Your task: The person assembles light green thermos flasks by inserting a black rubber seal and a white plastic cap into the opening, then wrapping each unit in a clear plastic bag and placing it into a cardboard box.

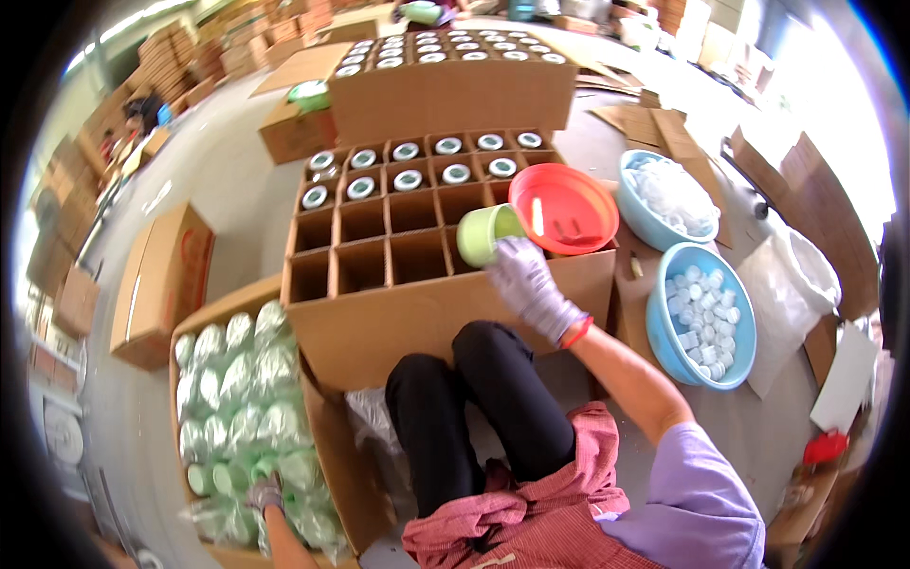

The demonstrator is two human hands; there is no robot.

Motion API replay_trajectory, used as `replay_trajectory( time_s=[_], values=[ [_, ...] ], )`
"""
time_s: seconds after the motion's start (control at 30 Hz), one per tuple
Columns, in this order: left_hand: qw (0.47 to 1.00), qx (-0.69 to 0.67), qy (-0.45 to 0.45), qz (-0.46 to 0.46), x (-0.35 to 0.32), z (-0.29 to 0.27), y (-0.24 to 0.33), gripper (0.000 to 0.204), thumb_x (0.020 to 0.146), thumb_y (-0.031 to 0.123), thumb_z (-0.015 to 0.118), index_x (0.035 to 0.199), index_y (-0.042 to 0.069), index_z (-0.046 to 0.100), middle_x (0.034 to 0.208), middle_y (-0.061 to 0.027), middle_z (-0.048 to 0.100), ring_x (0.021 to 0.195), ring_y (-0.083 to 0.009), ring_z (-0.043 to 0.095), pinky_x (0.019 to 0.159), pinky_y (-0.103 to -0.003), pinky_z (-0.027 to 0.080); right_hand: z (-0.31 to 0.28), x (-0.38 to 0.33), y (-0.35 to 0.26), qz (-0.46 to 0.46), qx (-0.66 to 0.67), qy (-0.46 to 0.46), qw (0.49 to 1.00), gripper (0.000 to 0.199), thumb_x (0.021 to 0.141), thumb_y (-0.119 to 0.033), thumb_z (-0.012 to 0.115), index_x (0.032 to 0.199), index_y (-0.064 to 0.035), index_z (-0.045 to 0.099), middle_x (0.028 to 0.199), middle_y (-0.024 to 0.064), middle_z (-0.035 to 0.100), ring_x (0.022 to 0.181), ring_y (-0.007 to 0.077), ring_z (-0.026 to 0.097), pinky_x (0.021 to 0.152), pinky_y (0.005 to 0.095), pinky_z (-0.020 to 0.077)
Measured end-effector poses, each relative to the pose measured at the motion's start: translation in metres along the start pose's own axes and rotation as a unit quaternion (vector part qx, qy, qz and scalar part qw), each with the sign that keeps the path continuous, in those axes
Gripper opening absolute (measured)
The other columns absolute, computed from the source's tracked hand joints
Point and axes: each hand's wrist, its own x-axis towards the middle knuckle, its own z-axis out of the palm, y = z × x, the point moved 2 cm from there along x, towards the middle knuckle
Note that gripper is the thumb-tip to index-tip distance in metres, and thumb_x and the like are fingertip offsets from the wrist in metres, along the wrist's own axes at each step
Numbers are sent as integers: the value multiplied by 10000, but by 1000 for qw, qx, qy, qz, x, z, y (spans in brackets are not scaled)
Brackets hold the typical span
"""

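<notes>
My right hand point(527, 283), in a pale patterned glove, is closed on a light green cup point(482, 237). It holds the cup tilted over the near right part of the divided carton point(445, 308), beside a red bowl point(569, 213). At the lower left, my gloved left hand point(265, 495) reaches into an open carton point(346, 465) of green cups point(227, 479), several of them in clear plastic wrap. Its fingers are curled at one green cup point(266, 466), partly hidden by the hand. Capped containers point(408, 179) stand in the divided carton's far cells.
Another carton point(450, 100) of capped containers stands behind. On the right are a blue basin point(709, 377) of small white caps, a blue basin point(640, 204) of white plastic pieces, and a white sack point(782, 303). A closed carton point(156, 284) sits at left.
</notes>
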Motion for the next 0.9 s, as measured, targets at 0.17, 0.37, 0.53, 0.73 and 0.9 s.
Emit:
replay_trajectory(
  time_s=[0.17,0.37,0.53,0.73,0.9],
  values=[
    [996,-71,40,-27,-33,-33,39,712,843,699,542,1258,133,665,1346,-110,621,1260,-364,567,1108,-658,261,-51,7,169,122,-292,-55,947,270,840,-281,677,1047,-112,636,1076,116,656,1074,309,597,935,529,419],
    [979,-96,171,-62,-100,-106,6,629,815,642,648,1076,74,720,1197,-152,669,1129,-367,613,1061,-601,349,-30,47,186,108,-365,-119,917,366,822,-355,691,1089,-110,643,1055,131,650,1001,330,622,841,480,496],
    [808,-288,481,180,-202,-184,-17,373,925,301,662,1030,-57,662,1147,-249,613,1075,-362,579,916,-455,463,8,68,175,259,-210,-178,926,332,918,-214,517,1169,-10,591,1092,262,691,1026,375,689,866,473,560],
    [628,-648,313,297,-318,-253,44,300,871,82,539,1146,-37,537,1236,-170,558,1124,-277,534,991,-375,441,-16,74,158,315,28,-43,948,385,917,-247,551,1212,-2,526,987,253,686,852,350,701,756,458,546],
    [551,-490,288,612,-373,-257,105,788,751,279,761,1408,12,417,1337,-174,540,1218,-290,529,1080,-444,403,-83,7,6,250,466,-182,829,231,1028,-220,468,1155,-36,525,722,8,558,540,61,533,467,214,430]
  ],
)
